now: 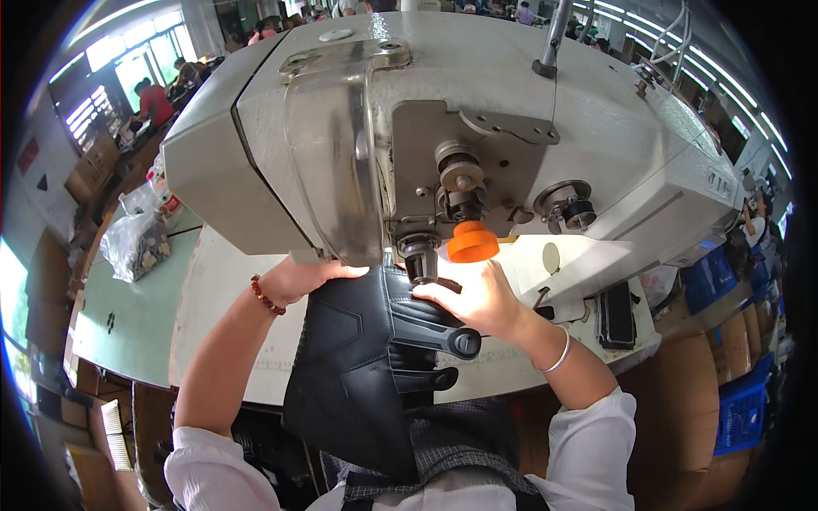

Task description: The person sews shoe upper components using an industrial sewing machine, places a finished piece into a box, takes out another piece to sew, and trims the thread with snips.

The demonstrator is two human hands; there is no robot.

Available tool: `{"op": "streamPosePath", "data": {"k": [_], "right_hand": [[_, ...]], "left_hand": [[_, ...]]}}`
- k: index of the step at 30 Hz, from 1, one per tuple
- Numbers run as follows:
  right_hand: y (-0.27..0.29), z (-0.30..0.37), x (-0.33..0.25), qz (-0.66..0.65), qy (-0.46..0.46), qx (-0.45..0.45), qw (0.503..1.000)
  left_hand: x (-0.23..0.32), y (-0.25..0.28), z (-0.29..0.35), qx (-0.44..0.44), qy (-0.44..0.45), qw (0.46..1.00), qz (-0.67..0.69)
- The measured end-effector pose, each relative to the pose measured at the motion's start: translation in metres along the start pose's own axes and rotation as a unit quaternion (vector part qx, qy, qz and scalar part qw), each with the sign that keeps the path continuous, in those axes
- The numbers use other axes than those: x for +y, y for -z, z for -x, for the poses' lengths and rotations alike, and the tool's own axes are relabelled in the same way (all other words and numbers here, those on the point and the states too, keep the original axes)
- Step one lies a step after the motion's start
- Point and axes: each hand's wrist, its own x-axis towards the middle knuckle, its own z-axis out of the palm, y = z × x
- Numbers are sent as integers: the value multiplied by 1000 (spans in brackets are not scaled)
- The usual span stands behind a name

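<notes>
Where the pale worktop [213, 285] spreads beneath the sewing machine [486, 72], the black panel [341, 336] lies under the machine's head, its near end overhanging the edge. The left hand [302, 277] and right hand [486, 298] flank its far end, apparently to keep it flat and steady, so it lies between them, thumbs extended over it. With other fingers partly hidden, I cannot tell whether either hand pinches it.

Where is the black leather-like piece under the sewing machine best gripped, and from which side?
Likely by the left edge of the black piece, from the person's left: that side is broad and smooth, while straps crowd the right and the sewing machine overhangs the top.
</notes>
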Motion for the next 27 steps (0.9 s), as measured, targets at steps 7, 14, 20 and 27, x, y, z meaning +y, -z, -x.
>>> {"op": "streamPosePath", "data": {"k": [7, 14, 20, 27], "right_hand": [[-3, -6, 5, -12, 65, 58, 996], [2, -8, 6, -10, 60, 38, 997], [0, -10, 8, -22, 70, 47, 996], [0, -9, 12, -39, 34, 33, 998]], "left_hand": [[-50, 29, -5, 10, -41, 997, 64], [-74, 40, -11, 7, -136, 990, -41], [-66, 39, -15, 10, -204, 979, -23], [-64, 38, -15, 39, -230, 969, -78]]}}
